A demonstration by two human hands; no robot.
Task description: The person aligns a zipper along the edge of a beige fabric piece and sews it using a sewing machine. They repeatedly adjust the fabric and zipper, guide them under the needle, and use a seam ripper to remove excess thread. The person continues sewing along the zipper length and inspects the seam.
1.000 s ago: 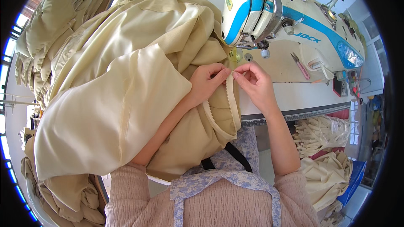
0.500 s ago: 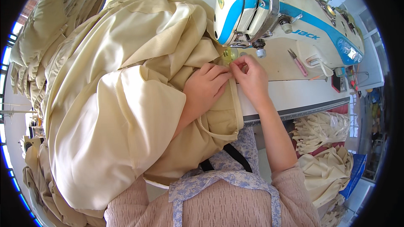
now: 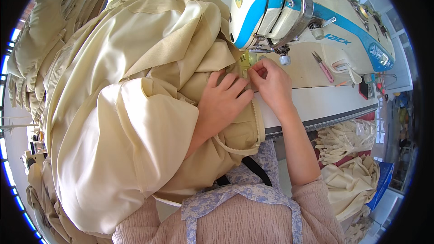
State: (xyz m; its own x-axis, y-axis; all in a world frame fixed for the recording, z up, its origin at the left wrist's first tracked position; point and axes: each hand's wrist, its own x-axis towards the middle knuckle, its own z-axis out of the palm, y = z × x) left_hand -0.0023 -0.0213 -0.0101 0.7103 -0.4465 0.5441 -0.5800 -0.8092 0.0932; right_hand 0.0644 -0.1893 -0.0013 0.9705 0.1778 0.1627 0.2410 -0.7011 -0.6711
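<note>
A large beige garment [image 3: 122, 63] with a shiny lining is heaped over the left of the sewing table. A cream zipper [image 3: 259, 122] runs along its right edge and curves back near my lap. My left hand [image 3: 224, 98] lies palm down on the cloth beside the zipper, fingers spread. Close by the needle area, my right hand [image 3: 272, 83] pinches the zipper edge between thumb and fingers. The white and blue sewing machine [image 3: 266, 13] stands just beyond both hands. Its head hides the needle and presser foot.
Pink-handled thread snips [image 3: 323, 67] lie on the machine bed [image 3: 300, 70]. Beige garments [image 3: 38, 40] hang at the far left. To the right, below the table edge, are a clear bag of cream strips [image 3: 346, 140] and folded beige cloth [image 3: 352, 183].
My left hand has spread its fingers and shifted slightly right and down across the cloth. My right hand stays at the zipper edge, moved slightly right. The view has shifted a little.
</note>
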